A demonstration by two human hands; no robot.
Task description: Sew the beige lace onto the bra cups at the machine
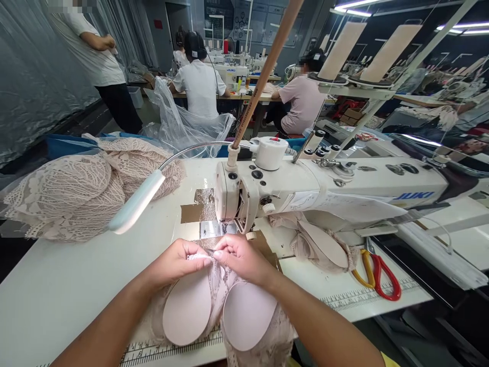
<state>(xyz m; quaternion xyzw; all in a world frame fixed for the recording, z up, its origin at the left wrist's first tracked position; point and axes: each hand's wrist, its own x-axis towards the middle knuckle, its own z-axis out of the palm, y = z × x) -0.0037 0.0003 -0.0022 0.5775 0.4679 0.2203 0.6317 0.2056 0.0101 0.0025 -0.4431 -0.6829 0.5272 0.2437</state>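
A pale pink lace bra (187,311) with two smooth moulded cups lies at the front edge of the table. My left hand (185,260) pinches its upper middle edge between thumb and fingers. Close beside it, my right hand (239,257) grips the same edge, with a small dark strip or tip showing between the two hands; I cannot make out what it is. Both hands are just in front of the needle area of a white sewing machine (237,204), whose metal needle plate (209,229) shows behind them. The fingers hide part of the lace.
A heap of lace pieces (76,188) lies at the left, beneath a lamp (137,204) on a bendable neck. Right of the machine head are another lace piece with a cup (321,244) and red-and-yellow-handled scissors (385,278). A printed ruler (171,351) runs along the front edge. Several people are beyond.
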